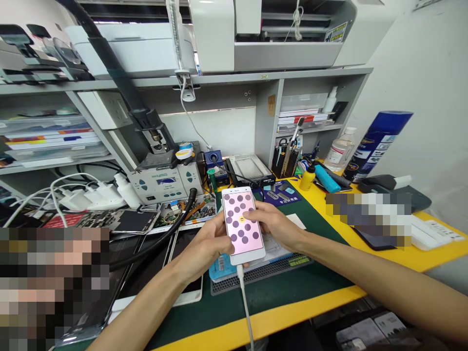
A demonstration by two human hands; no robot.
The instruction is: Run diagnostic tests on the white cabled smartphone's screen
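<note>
A white smartphone (242,223) is lit up, its pink screen covered in dark dots, and a white cable (245,302) runs from its bottom edge toward me. My left hand (209,243) wraps round the phone's left side and holds it above the green mat (285,287). My right hand (272,222) rests against the phone's right edge, its thumb pressing on the screen near the middle.
A soldering station (164,181) with a black hose, a circuit board (199,209) and other phones (137,219) lie to the left. Bottles, a blue spray can (378,144) and tool holder (288,158) stand at the right. Shelving rises behind the yellow-edged bench (431,253).
</note>
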